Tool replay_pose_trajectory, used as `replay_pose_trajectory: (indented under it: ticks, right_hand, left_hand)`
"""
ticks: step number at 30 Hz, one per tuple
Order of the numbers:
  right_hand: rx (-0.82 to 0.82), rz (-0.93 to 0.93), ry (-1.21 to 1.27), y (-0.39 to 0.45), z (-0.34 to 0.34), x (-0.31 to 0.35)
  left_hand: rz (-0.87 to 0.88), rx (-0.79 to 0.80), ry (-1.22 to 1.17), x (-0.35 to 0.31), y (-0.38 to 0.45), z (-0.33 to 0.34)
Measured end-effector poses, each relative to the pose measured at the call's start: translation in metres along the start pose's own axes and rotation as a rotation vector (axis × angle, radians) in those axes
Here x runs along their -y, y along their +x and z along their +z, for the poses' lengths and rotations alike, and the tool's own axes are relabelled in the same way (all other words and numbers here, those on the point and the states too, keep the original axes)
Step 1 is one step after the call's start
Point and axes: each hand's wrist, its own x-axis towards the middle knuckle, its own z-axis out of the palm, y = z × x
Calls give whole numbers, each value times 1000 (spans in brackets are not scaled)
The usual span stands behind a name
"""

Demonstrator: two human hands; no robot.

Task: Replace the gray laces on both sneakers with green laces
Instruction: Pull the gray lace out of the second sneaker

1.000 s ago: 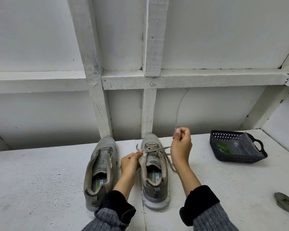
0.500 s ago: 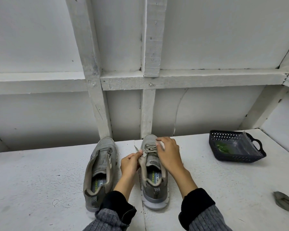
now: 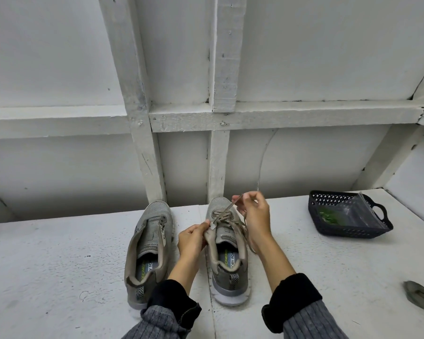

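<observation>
Right sneaker (image 3: 227,250): it was stood upright on the white tabletop (image 3: 59,265), toe toward the wall, with its gray lace (image 3: 227,208) left threaded only through the eyelets nearest the toe.
Right hand (image 3: 256,217): one strand of the gray lace was pinched between thumb and fingertips and held taut above the toe, while a loose length was draped down past the wrist.
Left hand (image 3: 192,238): the edge of the right sneaker's eyelet row was pinched between curled fingers and thumb.
Left sneaker (image 3: 148,250): it was set just beside the right one, parallel to it, and no lace could be seen in its eyelets.
Green laces (image 3: 328,216): they were kept in a clear bag (image 3: 353,211) inside a dark perforated basket (image 3: 348,231), well apart to the right.
Gray bundle (image 3: 420,296): it was laid near the right edge; what it was could not be told.
</observation>
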Motion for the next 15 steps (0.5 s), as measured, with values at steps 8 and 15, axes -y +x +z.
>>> replay_pose_trajectory:
  ticks: [8, 15]
  right_hand:
    - [-297, -189, -450, 9, -28, 0]
    - [97, 152, -937, 0, -47, -64]
  left_hand:
    - [-4, -9, 8, 1, 1, -2]
    - [14, -15, 28, 1, 0, 1]
